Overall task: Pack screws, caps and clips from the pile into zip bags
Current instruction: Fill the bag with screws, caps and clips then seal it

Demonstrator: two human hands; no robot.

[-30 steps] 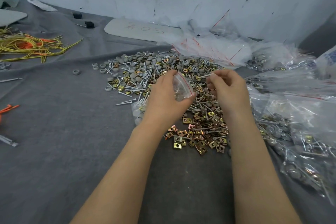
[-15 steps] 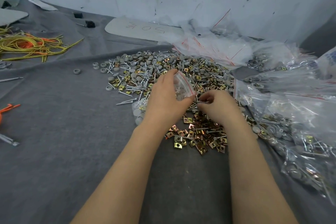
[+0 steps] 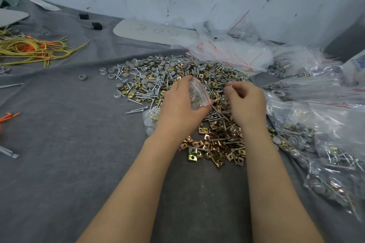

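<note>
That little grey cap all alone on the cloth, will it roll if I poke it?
Probably not far. The grey cap lies flat on the cloth, so a poke would likely just slide it. It is round, so tipped on edge it might roll. It looks small and hollow, so probably very light.

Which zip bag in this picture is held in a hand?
The small zip bag gripped by the left hand above the pile; all the other bags lie on the cloth.
</note>
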